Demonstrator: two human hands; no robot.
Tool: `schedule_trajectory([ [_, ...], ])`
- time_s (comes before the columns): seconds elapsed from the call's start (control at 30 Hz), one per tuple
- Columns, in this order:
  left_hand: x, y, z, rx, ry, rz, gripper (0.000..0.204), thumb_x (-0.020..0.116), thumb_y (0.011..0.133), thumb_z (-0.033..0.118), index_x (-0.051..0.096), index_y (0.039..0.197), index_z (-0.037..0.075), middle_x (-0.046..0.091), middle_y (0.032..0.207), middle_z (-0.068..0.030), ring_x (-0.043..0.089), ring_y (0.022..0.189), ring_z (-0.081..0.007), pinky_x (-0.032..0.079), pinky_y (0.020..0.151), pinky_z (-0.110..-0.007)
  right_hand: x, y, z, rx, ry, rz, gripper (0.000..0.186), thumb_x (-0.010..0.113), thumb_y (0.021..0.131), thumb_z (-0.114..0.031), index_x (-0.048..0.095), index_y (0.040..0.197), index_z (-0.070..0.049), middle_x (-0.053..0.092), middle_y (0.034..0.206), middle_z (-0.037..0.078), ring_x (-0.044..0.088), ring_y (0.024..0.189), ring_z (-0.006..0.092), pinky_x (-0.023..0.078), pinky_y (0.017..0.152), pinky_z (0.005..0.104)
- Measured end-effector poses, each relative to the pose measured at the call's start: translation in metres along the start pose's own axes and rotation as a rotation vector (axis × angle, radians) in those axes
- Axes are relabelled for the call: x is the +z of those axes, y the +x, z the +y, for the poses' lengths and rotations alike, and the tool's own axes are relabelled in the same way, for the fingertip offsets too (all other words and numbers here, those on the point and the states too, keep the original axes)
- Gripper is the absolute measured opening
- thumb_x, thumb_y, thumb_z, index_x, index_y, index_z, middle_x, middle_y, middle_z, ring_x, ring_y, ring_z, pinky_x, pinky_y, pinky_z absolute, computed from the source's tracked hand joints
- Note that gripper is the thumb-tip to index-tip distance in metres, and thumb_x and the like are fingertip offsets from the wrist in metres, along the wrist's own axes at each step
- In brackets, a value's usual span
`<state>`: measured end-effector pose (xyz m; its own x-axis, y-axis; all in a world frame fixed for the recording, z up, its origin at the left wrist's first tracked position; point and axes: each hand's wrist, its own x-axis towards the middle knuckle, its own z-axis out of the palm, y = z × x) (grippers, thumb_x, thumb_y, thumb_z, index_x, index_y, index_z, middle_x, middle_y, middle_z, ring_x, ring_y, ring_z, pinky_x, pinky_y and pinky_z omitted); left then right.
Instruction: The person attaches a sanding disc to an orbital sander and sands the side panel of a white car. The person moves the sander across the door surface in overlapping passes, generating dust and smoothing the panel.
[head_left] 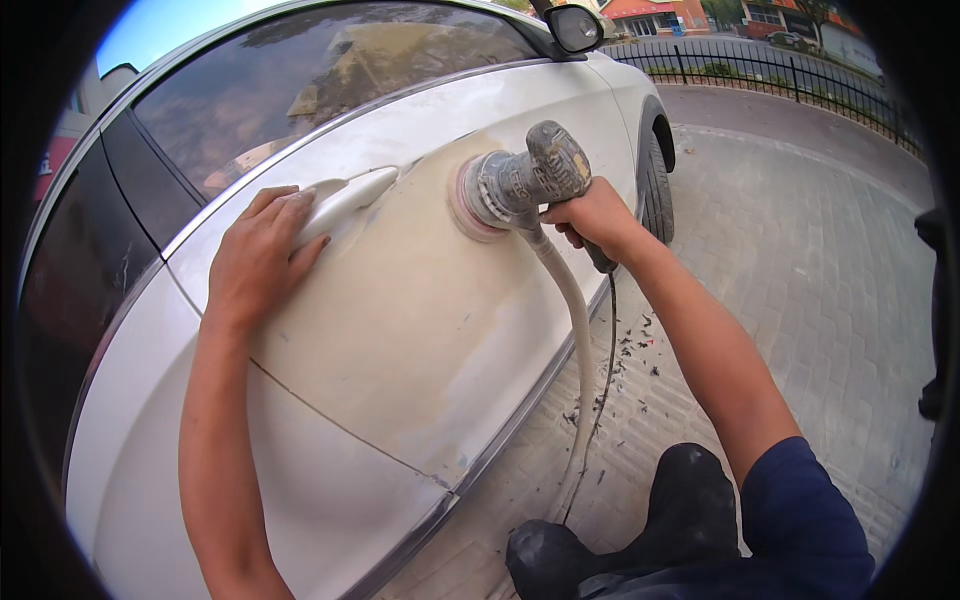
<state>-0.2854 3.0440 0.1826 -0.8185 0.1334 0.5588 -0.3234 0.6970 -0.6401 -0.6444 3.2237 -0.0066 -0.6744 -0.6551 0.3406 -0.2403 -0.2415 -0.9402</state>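
Note:
A white car door (560,100) fills the middle, with a broad beige filler patch (390,320) across it. My right hand (597,222) is closed round the handle of a dusty orbital sander (535,175). The round pad of the sander lies against the upper front part of the patch. A pale hose (575,300) and a thin black cord (610,340) run down from it. My left hand (262,245) rests on the door at the rear end of the white door handle (350,203), thumb apart from the fingers, which bend slightly over that end.
Dark scraps (625,350) litter the grey paving (760,250) beside the sill. Farther forward are the front wheel (655,190) and the side mirror (574,28). A black fence (770,75) stands beyond. My bent knees (690,500) are close to the hose at the bottom.

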Motion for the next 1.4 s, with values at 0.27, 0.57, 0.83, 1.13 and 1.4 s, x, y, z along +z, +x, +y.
schedule_trajectory([
  [0.27,0.002,-0.001,-0.003,0.028,0.001,0.026,0.047,0.086,0.093,0.022,0.073,0.135,0.003,0.076,0.134,-0.0175,0.075,0.118,-0.035,0.064,0.099,-0.044,-0.013,-0.003,0.025,0.072,0.088,0.026,0.011,0.08,0.084,-0.001,0.07,0.08,0.002,0.067,0.071,0.009,0.059,0.049,0.0187,0.046,0.047,0.0364],
  [0.57,0.003,-0.002,-0.001,0.06,0.024,0.031,0.042,0.085,0.094,0.019,0.074,0.131,0.003,0.079,0.126,-0.0159,0.076,0.114,-0.033,0.064,0.096,-0.043,-0.017,0.025,0.014,0.049,0.133,0.039,0.011,0.08,0.086,-0.003,0.071,0.082,0.002,0.067,0.072,0.01,0.059,0.051,0.0188,0.047,0.049,0.0357],
  [0.83,0.002,-0.002,0.002,0.064,0.035,0.037,0.042,0.085,0.094,0.018,0.074,0.131,0.002,0.079,0.126,-0.016,0.077,0.113,-0.0325,0.064,0.096,-0.042,-0.02,0.033,0.012,0.029,0.119,0.028,0.013,0.08,0.088,-0.003,0.068,0.082,-0.001,0.064,0.07,0.008,0.058,0.052,0.0188,0.047,0.051,0.0365],
  [1.13,0.002,-0.002,0.003,0.05,0.036,0.045,0.043,0.085,0.094,0.019,0.074,0.132,0.001,0.079,0.126,-0.0165,0.077,0.113,-0.0331,0.064,0.096,-0.041,-0.029,0.023,0.029,0.099,0.087,0.038,0.013,0.081,0.086,-0.004,0.069,0.083,0.0,0.066,0.072,0.009,0.06,0.054,0.0191,0.048,0.05,0.0368],
  [1.4,0.005,-0.004,0.001,0.056,0.043,0.058,0.042,0.084,0.095,0.02,0.074,0.132,0.001,0.079,0.126,-0.0169,0.078,0.109,-0.0341,0.065,0.094,-0.042,-0.033,0.03,0.037,0.123,0.088,0.059,0.012,0.081,0.086,-0.004,0.07,0.083,0.001,0.066,0.074,0.009,0.059,0.052,0.0194,0.048,0.049,0.037],
])
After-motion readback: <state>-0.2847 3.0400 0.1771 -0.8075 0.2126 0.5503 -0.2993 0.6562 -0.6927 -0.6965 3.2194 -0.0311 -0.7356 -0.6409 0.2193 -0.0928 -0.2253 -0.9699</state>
